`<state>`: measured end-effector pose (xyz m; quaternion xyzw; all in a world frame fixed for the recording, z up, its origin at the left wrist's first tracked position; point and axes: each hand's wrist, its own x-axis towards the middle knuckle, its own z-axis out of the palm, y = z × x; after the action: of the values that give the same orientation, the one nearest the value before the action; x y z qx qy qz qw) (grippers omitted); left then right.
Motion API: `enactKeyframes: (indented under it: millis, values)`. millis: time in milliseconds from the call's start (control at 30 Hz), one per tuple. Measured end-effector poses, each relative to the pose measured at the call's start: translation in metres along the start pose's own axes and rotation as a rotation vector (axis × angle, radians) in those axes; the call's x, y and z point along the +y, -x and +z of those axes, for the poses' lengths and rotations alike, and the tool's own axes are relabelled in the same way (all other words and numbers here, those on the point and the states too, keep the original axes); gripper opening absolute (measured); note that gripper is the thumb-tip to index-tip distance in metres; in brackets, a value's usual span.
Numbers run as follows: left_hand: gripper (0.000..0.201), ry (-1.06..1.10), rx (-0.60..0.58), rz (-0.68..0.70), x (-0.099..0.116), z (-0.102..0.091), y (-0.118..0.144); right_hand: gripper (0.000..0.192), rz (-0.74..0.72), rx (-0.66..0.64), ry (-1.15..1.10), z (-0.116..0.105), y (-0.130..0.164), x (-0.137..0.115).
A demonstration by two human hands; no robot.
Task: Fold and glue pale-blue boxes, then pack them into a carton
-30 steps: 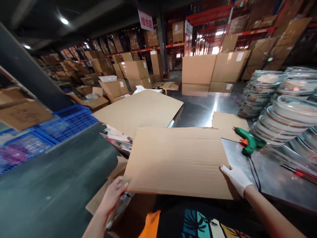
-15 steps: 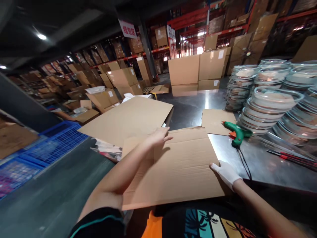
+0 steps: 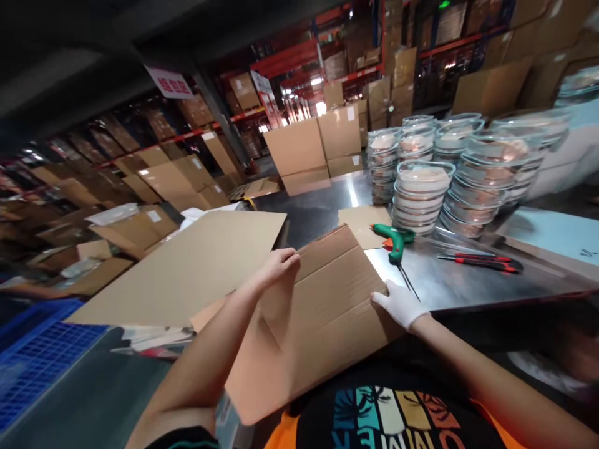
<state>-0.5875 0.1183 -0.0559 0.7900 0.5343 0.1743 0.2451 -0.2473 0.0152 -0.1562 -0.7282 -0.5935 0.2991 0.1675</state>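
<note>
On the steel desk (image 3: 444, 284), stacked clear lidded bowls (image 3: 423, 193) sit at the far right; contents unclear. My flattened cardboard box (image 3: 322, 305) lies tilted across the desk's near edge. Left hand (image 3: 279, 265) curls over its far edge; gloved right hand (image 3: 397, 302) presses flat on its right edge. Green glue gun (image 3: 395, 238) just beyond, bare steel beside it.

Flat box (image 3: 327, 305) lies on bench (image 3: 449, 284) edge, in front of person. Left hand (image 3: 278, 265) on box's far edge, right hand (image 3: 397, 304) on its right edge. Big cardboard sheet (image 3: 191, 268) left of box. Glue gun (image 3: 395, 239) right behind box, on small cardboard piece (image 3: 362, 221). Stacked lids (image 3: 421, 193) behind gun. Cutters (image 3: 482, 262) right of gun.
</note>
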Motion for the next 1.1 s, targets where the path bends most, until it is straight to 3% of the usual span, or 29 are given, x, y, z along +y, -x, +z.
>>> enactKeyframes:
  millis: [67, 167, 233, 333, 533, 700, 833, 967, 1100]
  values:
    - [0.037, 0.050, 0.083, 0.031, 0.015, -0.006, 0.017, 0.054, -0.082, 0.196, 0.064, -0.019, 0.000, -0.001]
    - [0.039, 0.156, 0.189, 0.084, 0.040, -0.010, 0.043, 0.074, -0.407, 0.509, 0.046, -0.051, -0.004, -0.015]
    - [0.039, 0.185, 0.238, 0.122, 0.056, -0.010, 0.059, 0.071, -0.591, 0.508, -0.046, -0.071, -0.003, -0.032]
    - [0.037, 0.189, 0.284, 0.160, 0.073, -0.009, 0.078, 0.049, -0.647, 0.408, -0.108, -0.096, 0.005, -0.059]
    - [0.039, 0.294, 0.189, 0.135, 0.082, -0.014, 0.099, 0.029, -0.797, 0.460, -0.191, -0.114, 0.029, -0.073]
    - [0.045, 0.239, 0.090, 0.151, 0.074, -0.013, 0.104, 0.024, -0.849, 0.473, -0.223, -0.113, 0.039, -0.068]
    - [0.046, 0.167, 0.107, 0.157, 0.070, -0.004, 0.101, 0.021, -0.855, 0.488, -0.203, -0.118, 0.042, -0.071]
    - [0.042, 0.149, 0.258, 0.133, 0.068, -0.003, 0.098, 0.026, -0.796, 0.488, -0.186, -0.135, 0.030, -0.058]
    - [0.045, 0.243, 0.538, -0.006, 0.052, -0.013, 0.100, 0.076, -0.600, 0.565, -0.380, -0.153, 0.010, -0.024]
